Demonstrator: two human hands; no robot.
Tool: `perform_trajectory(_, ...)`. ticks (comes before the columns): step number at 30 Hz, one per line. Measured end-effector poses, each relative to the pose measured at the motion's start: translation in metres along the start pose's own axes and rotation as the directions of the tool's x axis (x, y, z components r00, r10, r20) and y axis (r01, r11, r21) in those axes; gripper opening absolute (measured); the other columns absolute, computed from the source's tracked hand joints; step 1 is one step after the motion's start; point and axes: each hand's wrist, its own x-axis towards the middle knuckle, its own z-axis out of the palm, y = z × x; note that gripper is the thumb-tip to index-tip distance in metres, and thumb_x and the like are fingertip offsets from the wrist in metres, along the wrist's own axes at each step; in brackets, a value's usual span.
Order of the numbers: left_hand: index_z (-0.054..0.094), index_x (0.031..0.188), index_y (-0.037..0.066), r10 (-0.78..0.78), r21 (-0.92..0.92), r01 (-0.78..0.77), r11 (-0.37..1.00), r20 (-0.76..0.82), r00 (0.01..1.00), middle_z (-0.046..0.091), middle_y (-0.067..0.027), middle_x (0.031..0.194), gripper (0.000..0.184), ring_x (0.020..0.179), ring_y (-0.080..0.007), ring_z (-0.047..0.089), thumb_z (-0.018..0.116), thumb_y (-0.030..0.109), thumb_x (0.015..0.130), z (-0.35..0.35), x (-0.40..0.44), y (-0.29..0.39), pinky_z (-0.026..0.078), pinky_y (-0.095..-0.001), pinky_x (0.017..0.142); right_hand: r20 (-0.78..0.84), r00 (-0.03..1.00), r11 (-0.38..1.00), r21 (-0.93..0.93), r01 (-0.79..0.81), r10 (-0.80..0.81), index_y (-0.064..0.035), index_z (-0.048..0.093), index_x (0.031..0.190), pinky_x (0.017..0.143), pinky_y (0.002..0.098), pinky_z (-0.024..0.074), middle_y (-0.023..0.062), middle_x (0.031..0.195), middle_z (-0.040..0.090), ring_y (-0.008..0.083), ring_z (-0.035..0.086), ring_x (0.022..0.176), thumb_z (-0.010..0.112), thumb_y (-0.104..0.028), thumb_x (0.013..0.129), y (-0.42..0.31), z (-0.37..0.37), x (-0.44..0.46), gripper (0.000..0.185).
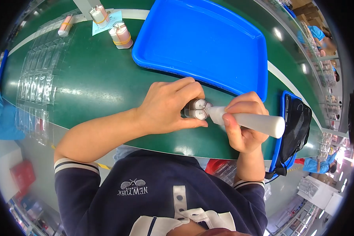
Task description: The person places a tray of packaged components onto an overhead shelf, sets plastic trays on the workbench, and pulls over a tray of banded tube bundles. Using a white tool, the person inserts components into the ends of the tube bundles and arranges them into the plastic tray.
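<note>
My left hand (173,103) curls its fingers and thumb around a small bundle of white-topped cylinders (200,114), holding it upright on the green table. My right hand (246,122) is closed around a white tapered plastic bottle (269,124), which lies nearly level. The bottle's narrow end points left and meets or nearly meets the tops of the bundle; whether they touch I cannot tell. My left fingers hide part of the bundle's side.
A large blue tray (200,39) lies beyond my hands. At the back left stand bundles with yellow rubber bands (121,36), near a paper sheet (113,19). Clear plastic trays (37,74) lie left. A black mesh bag (297,126) sits in a blue tray at right.
</note>
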Motion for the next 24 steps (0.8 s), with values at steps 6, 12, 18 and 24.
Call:
perform_trajectory(6,0.057,0.098,0.002,-0.355,-0.606,0.394,0.692,0.189,0.915,0.061,-0.0013,0.086,0.039,0.058,-0.0016,0.047,0.077,0.014,0.067,-0.014,0.005,0.000,0.035,-0.0179,0.047,-0.419,0.862,0.892,0.445,-0.080,0.286,0.0009,0.048,0.082,0.047,0.0204,0.0373,0.0145,0.074,0.053,0.0115,0.044,0.053,0.047,-0.022,0.088,0.008,-0.018,-0.007,0.024)
perform_trajectory(12,0.056,0.104,0.002,-0.393,-0.783,0.398,0.479,0.214,0.894,0.061,-0.0050,0.091,0.042,0.071,-0.0044,0.054,0.068,0.032,0.078,-0.028,0.008,-0.005,0.039,-0.0153,0.050,-0.257,0.834,0.730,0.643,-0.230,0.488,0.0014,0.048,0.084,0.046,0.0170,0.0298,0.0157,0.076,0.053,0.0049,0.034,0.050,0.043,-0.016,0.088,0.015,-0.020,-0.003,0.018)
perform_trajectory(18,0.056,0.103,0.002,-0.380,-0.779,0.333,0.531,0.132,0.916,0.061,-0.0046,0.091,0.049,0.068,-0.0042,0.054,0.069,0.039,0.075,-0.030,0.007,0.000,0.038,-0.0148,0.048,-0.080,0.882,0.736,0.590,-0.333,0.464,-0.0002,0.051,0.082,0.049,0.0184,0.0314,0.0111,0.074,0.055,0.0066,0.040,0.053,0.048,-0.014,0.086,0.011,-0.008,-0.003,0.014)
perform_trajectory(24,0.044,0.115,-0.002,-0.263,-0.840,0.205,0.503,0.077,0.962,0.054,-0.0211,0.111,0.044,0.069,-0.0119,0.059,0.066,0.007,0.078,-0.034,0.009,0.013,0.049,-0.0187,0.055,0.290,0.643,0.467,0.490,-0.736,0.709,-0.0035,0.059,0.095,0.045,0.0164,0.0305,0.0002,0.067,0.058,0.0017,0.043,0.051,0.049,-0.024,0.091,0.002,0.005,-0.002,0.023)
